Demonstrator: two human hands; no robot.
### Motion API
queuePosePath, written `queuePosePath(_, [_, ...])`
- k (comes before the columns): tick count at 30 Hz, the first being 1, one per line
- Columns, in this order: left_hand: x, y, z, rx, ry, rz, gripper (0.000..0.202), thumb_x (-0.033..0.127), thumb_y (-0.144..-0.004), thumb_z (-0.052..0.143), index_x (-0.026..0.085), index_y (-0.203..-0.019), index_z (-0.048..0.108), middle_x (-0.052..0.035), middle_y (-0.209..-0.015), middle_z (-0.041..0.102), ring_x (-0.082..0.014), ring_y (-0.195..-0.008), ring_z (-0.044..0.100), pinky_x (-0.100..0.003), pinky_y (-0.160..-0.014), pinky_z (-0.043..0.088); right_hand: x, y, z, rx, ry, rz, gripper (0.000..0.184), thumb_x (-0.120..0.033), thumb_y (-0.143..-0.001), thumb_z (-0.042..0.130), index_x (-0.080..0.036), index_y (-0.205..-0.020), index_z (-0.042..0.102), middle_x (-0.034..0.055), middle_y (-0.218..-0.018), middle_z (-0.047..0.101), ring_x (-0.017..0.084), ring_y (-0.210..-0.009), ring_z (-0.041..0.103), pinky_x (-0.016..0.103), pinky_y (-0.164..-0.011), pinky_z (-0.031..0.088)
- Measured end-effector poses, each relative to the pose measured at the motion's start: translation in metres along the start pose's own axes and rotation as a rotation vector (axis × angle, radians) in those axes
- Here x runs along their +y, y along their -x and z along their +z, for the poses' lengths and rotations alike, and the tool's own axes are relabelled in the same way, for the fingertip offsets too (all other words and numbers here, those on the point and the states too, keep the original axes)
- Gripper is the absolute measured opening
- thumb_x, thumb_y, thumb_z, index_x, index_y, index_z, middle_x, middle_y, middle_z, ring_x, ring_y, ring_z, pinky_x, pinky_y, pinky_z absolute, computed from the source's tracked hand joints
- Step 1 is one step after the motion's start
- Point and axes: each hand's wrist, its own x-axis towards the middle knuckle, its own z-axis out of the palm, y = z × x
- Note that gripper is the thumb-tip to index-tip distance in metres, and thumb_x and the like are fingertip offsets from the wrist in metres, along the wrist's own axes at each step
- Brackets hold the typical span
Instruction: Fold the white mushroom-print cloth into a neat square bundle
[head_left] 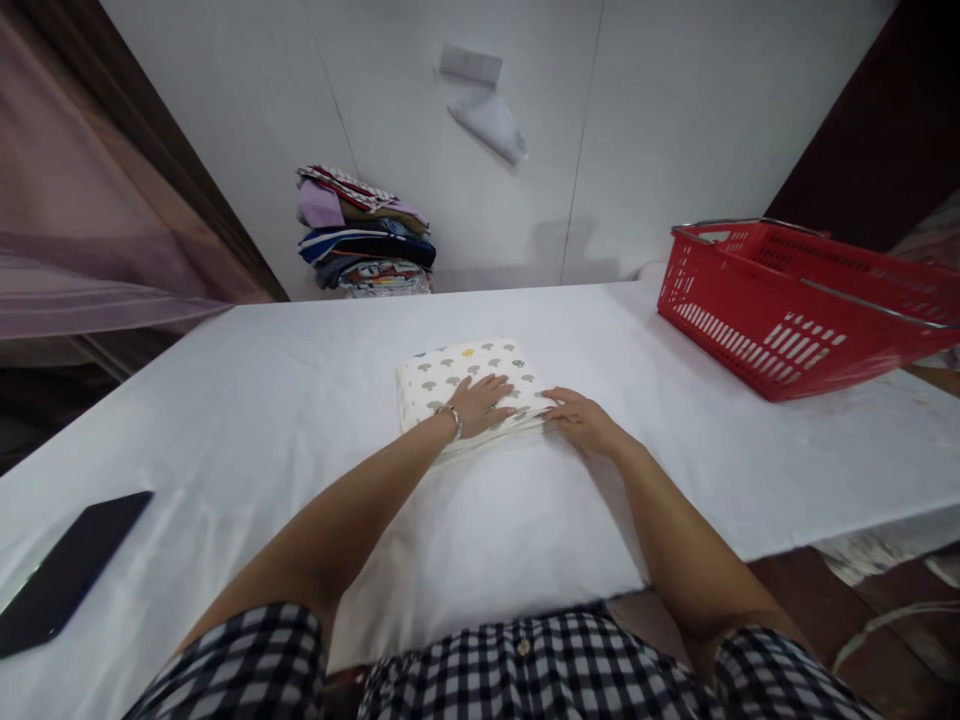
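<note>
1. The left hand (478, 408) lies palm down, fingers slightly spread, on the printed folded cloth (472, 362); the cloth extends beyond and to the left of that hand.
2. The right hand (586, 422), just right of it, appears to pinch the cloth's near right edge between thumb and fingers.
3. Judging from this hold, uneven pressure from the left hand could skew the layers, and a hard tug by the right could open the fold or crease that edge.
4. Well right of the right hand, a red basket (724, 290) would block a long rightward sweep along the desk (292, 390).
5. Beyond and left of the left hand is a clothes stack (367, 235); far left and nearer the body, a dark flat device (71, 575).
</note>
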Motion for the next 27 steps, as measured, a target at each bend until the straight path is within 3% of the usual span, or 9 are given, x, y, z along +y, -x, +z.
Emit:
queuePosePath(5, [0.011, 0.000, -0.006, 0.023, 0.037, -0.046, 0.060, 0.061, -0.088, 0.023, 0.033, -0.140, 0.032, 0.0001, -0.151, 0.022, -0.0224, -0.139, 0.016, -0.047, -0.111, 0.011, 0.005, 0.000, 0.001, 0.158, -0.354, 0.134, 0.019, -0.021, -0.078, 0.053, -0.021, -0.082, 0.071, 0.0054, -0.117, 0.063, 0.020, -0.105, 0.060, 0.035, -0.092, 0.047])
queuePosePath(8, [0.017, 0.006, 0.002, 0.075, -0.012, 0.025, 0.059, 0.060, -0.088, 0.027, 0.031, -0.139, 0.033, -0.0016, -0.150, 0.026, -0.0220, -0.138, 0.019, -0.045, -0.112, 0.012, 0.004, -0.003, 0.003, 0.236, -0.490, 0.217, 0.019, -0.029, -0.078, 0.055, -0.020, -0.089, 0.068, 0.0052, -0.104, 0.068, 0.019, -0.094, 0.063, 0.032, -0.081, 0.051])
queuePosePath(11, [0.021, 0.009, 0.010, 0.095, -0.052, 0.058, 0.056, 0.056, -0.088, 0.032, 0.030, -0.137, 0.036, -0.0026, -0.149, 0.030, -0.0217, -0.137, 0.022, -0.045, -0.112, 0.011, 0.004, -0.004, 0.004, 0.233, -0.447, 0.264, 0.028, -0.032, -0.076, 0.060, -0.020, -0.101, 0.065, 0.0051, -0.100, 0.068, 0.018, -0.087, 0.063, 0.029, -0.071, 0.053])
queuePosePath(14, [0.029, 0.012, 0.011, 0.181, -0.052, 0.014, 0.052, 0.052, -0.089, 0.035, 0.027, -0.134, 0.042, -0.0037, -0.146, 0.035, -0.0213, -0.135, 0.028, -0.044, -0.112, 0.016, 0.006, -0.003, 0.005, 0.194, -0.331, 0.212, 0.032, -0.028, -0.073, 0.062, -0.022, -0.104, 0.064, 0.0055, -0.108, 0.064, 0.019, -0.092, 0.060, 0.027, -0.066, 0.052])
queuePosePath(18, [0.053, 0.018, 0.012, 0.346, -0.127, 0.086, 0.037, 0.039, -0.091, 0.038, 0.026, -0.120, 0.056, -0.0026, -0.142, 0.041, -0.0208, -0.135, 0.026, -0.043, -0.112, 0.017, 0.013, -0.003, 0.009, 0.182, -0.269, 0.161, 0.029, -0.024, -0.074, 0.058, -0.023, -0.103, 0.064, 0.0047, -0.106, 0.063, 0.016, -0.085, 0.060, 0.027, -0.068, 0.051])
queuePosePath(21, [0.069, 0.019, 0.019, 0.377, -0.197, 0.152, 0.031, 0.030, -0.091, 0.036, 0.025, -0.100, 0.065, -0.0013, -0.139, 0.043, -0.0212, -0.136, 0.023, -0.044, -0.113, 0.015, 0.016, -0.004, 0.012, 0.202, -0.284, 0.182, 0.024, -0.022, -0.076, 0.055, -0.022, -0.097, 0.066, 0.0035, -0.098, 0.064, 0.014, -0.077, 0.060, 0.028, -0.072, 0.050])
queuePosePath(27, [0.075, 0.013, 0.032, 0.505, -0.222, 0.040, 0.029, 0.030, -0.091, 0.039, 0.024, -0.099, 0.067, -0.0044, -0.138, 0.045, -0.0238, -0.135, 0.027, -0.047, -0.112, 0.018, 0.012, -0.006, 0.011, 0.211, -0.360, 0.229, 0.021, -0.025, -0.078, 0.053, -0.021, -0.091, 0.069, 0.0029, -0.092, 0.066, 0.016, -0.082, 0.060, 0.028, -0.075, 0.048])
